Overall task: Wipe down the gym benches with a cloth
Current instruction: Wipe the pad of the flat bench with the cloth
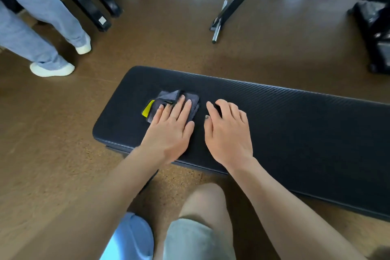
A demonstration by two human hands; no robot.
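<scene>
A black padded gym bench (285, 116) runs from the middle of the view to the right edge. A folded grey cloth (166, 97) with a yellow tag lies near its left end. My left hand (169, 126) presses flat on the cloth, fingers spread over its near part. My right hand (228, 131) rests on the bare pad just right of the cloth, fingers slightly curled, holding nothing.
Another person's legs in light blue trousers and white shoes (52, 69) stand at the left. Black frame legs (88, 0) rise behind them. A second bench's metal stand (230, 8) and black base (377, 34) are at the back right. My knee (202, 207) is below the bench.
</scene>
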